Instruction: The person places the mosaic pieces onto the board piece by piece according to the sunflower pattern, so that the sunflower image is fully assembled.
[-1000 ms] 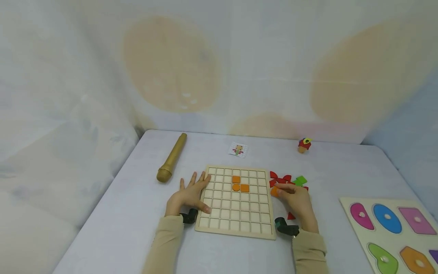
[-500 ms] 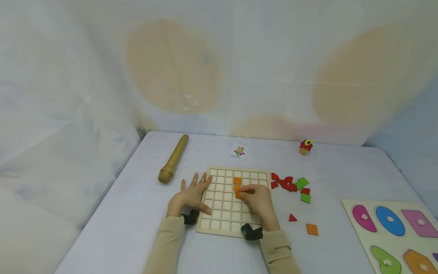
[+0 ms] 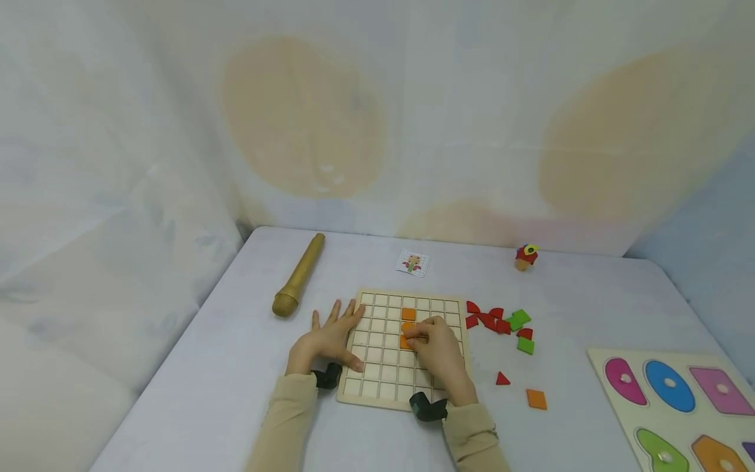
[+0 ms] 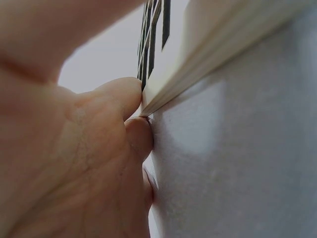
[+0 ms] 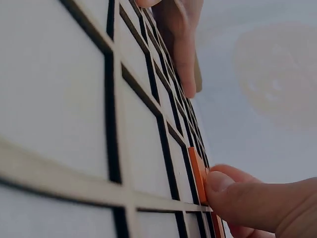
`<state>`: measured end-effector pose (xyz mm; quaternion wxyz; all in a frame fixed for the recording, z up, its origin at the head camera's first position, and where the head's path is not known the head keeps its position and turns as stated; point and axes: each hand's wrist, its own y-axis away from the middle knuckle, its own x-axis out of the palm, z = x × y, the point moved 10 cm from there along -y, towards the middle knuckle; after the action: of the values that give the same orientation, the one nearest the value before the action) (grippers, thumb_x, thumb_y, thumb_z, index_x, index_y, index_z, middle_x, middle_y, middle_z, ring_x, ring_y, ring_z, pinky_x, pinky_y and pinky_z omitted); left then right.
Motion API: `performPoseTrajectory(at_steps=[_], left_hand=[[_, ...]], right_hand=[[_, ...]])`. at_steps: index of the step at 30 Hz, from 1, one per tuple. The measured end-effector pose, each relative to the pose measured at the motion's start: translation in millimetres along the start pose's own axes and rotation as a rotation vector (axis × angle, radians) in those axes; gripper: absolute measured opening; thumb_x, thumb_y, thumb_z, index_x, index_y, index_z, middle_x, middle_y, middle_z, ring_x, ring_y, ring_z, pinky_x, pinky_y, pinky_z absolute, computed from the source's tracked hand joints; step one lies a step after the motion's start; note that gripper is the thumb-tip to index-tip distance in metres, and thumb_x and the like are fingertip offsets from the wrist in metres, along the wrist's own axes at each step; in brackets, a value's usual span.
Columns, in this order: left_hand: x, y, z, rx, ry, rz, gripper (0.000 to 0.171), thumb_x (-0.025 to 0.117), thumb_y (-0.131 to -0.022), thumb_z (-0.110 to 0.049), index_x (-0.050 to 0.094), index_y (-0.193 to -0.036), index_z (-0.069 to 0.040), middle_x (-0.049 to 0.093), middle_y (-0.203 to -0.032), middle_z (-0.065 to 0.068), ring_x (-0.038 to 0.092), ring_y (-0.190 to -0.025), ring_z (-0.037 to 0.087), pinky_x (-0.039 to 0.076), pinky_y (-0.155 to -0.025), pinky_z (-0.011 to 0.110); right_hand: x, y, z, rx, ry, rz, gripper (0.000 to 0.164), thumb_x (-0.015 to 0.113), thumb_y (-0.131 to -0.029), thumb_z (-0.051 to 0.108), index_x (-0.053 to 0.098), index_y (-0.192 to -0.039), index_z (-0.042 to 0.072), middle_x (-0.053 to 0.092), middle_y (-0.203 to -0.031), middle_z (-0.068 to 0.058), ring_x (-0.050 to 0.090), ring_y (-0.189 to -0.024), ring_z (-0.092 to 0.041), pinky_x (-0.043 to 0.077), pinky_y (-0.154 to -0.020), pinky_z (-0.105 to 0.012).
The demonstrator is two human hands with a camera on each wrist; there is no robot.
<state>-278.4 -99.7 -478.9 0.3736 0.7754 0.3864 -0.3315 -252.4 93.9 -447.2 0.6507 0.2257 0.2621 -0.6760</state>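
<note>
1. Lying at the far left of the table (image 3: 194,393) is a gold mic (image 3: 297,278), slanted, head end nearer the person.
2. Left hand (image 3: 326,339): fingers spread nice and wide along the board's left edge, thumb on the near part of it. Left wrist view shows fingers right up against the wood.
3. The board (image 3: 380,373) is pale wood, flat on the table between the hands. Square grid, thin ridges, plain frame; up close in the right wrist view the ridges have dark sides.
4. Orange bits sit in a column, upper middle of the board. Top tile (image 3: 408,314) is a clean flat square. Middle piece (image 3: 407,326) is half behind fingers, so can't swear to its shape. Low tile (image 3: 405,341) is partly covered too; the right wrist view shows a thick orange edge poking above the ridges. Can't tell if it's fully seated.
5. Beyond the board, a small white card (image 3: 413,262) with a red, green and tan picture.
6. Right hand (image 3: 439,351): over the board, thumb and finger pinching the low tile.
7. Just right of the board: loose reds (image 3: 486,320), some curved, then a red triangle (image 3: 503,379) nearer the person, plus greens (image 3: 519,319).
8. Toy parrot (image 3: 526,257) at the back, spare orange square (image 3: 537,399) up front.
9. Far right, a knobbed shape puzzle (image 3: 678,423), cut off by the frame.
</note>
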Motion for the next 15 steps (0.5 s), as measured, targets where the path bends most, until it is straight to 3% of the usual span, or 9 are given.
performPoseTrajectory(at_steps=[7, 15], left_hand=[[2.8, -2.9, 2.8, 0.004, -0.007, -0.01, 0.128, 0.088, -0.061, -0.044, 0.006, -0.157, -0.02, -0.006, -0.164, 0.007, -0.018, -0.149, 0.034, -0.022, -0.108, 0.07], [-1.9, 2.1, -5.2, 0.01, -0.007, 0.011, 0.126, 0.087, -0.062, -0.042, 0.009, -0.157, -0.015, -0.004, -0.164, 0.012, -0.016, -0.15, 0.038, -0.02, -0.108, 0.07]], right_hand=[[-6, -1, -11, 0.017, -0.129, 0.041, 0.018, 0.071, -0.087, 0.013, 0.074, -0.105, 0.013, 0.071, -0.101, -0.004, 0.056, -0.082, -0.015, 0.045, -0.072, -0.025], [-38, 7, -43, 0.13, -0.36, 0.121, 0.035, 0.064, -0.093, 0.022, 0.063, -0.127, 0.01, 0.07, -0.119, -0.01, 0.063, -0.092, -0.014, 0.051, -0.073, -0.018]])
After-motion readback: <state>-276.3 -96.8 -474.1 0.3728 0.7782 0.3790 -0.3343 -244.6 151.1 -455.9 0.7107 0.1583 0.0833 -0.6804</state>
